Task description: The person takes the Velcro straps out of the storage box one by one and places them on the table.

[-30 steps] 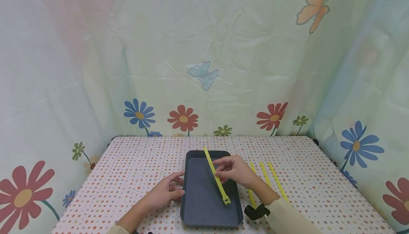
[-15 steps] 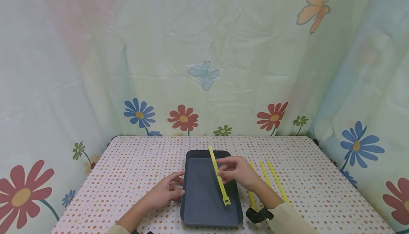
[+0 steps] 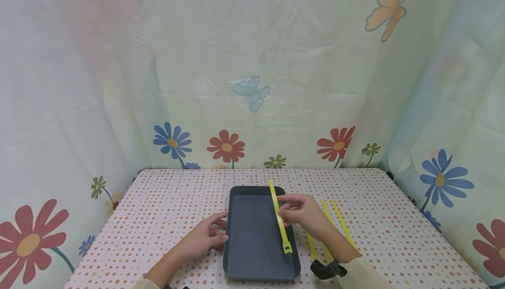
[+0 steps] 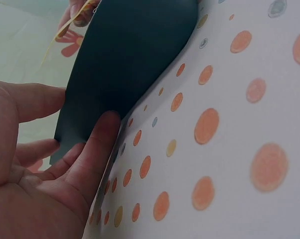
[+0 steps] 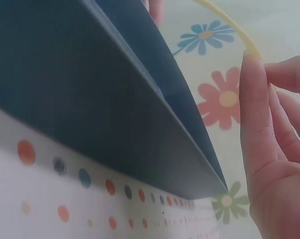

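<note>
A dark grey rectangular tray point(image 3: 256, 236) lies on the table before me. My left hand point(image 3: 203, 236) rests against its left side, fingertips touching the outer wall, as the left wrist view point(image 4: 55, 149) also shows. Over the tray's right part, my right hand point(image 3: 304, 213) pinches a yellow hook-and-loop cable tie point(image 3: 280, 221) between thumb and fingers. This tie hangs slanted, its slotted end toward me and its thin end past the far rim. In the right wrist view the pinching fingers point(image 5: 257, 99) stand above rim level, with the tie bending away from them.
More yellow cable ties point(image 3: 342, 222) lie on the table right of the tray, partly hidden beneath the right forearm. A dotted cloth point(image 3: 177, 201) covers the table. Behind it hangs a curtain point(image 3: 189, 83) printed with flowers and butterflies.
The right hand has shifted rightward with the cable tie, from the tray's middle toward its right rim, and the tie stands steeper. The left hand and tray have stayed put.
</note>
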Motion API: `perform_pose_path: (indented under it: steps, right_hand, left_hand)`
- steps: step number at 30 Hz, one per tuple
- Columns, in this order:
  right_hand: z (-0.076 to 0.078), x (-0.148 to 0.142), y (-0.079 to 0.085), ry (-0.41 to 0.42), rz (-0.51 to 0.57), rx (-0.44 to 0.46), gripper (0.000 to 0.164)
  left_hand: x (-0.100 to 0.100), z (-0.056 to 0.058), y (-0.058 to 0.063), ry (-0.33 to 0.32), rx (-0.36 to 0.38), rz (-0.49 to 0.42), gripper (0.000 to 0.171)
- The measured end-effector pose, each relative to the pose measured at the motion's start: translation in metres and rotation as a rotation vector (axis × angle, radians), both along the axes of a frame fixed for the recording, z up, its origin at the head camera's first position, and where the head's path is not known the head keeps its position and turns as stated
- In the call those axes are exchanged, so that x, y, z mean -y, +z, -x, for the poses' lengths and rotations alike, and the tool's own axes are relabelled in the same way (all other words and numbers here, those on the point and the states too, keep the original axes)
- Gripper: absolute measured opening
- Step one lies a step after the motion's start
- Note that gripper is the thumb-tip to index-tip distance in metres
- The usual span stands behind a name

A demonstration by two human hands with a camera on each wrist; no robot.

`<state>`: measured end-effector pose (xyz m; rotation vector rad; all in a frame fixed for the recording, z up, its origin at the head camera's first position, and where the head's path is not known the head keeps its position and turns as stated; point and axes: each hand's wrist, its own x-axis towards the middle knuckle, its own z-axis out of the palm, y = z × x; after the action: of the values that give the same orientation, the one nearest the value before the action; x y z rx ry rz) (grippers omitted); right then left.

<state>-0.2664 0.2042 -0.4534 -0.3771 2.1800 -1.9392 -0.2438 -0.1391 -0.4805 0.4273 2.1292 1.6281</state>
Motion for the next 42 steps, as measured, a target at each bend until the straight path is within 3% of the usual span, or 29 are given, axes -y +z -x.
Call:
perform_pose_path:
  steps: [9,33,38,42]
  right_hand:
    - [-0.003,-0.017,-0.003,-0.060,-0.009,0.025,0.057]
    - [-0.013,-0.077,-0.022,-0.059,0.006,-0.002,0.048]
    - [-0.013,-0.089,-0.024,-0.107,-0.032,0.019,0.042]
    - [-0.014,-0.095,-0.023,-0.157,-0.076,0.041,0.054]
  left_hand:
    - [0.000,0.002,-0.002,-0.004,-0.003,0.013,0.071]
    - [0.000,0.003,-0.004,-0.003,-0.004,0.006,0.071]
    - [0.001,0.004,-0.005,-0.003,-0.004,0.013,0.072]
    - [0.000,0.004,-0.006,-0.004,-0.003,0.011,0.072]
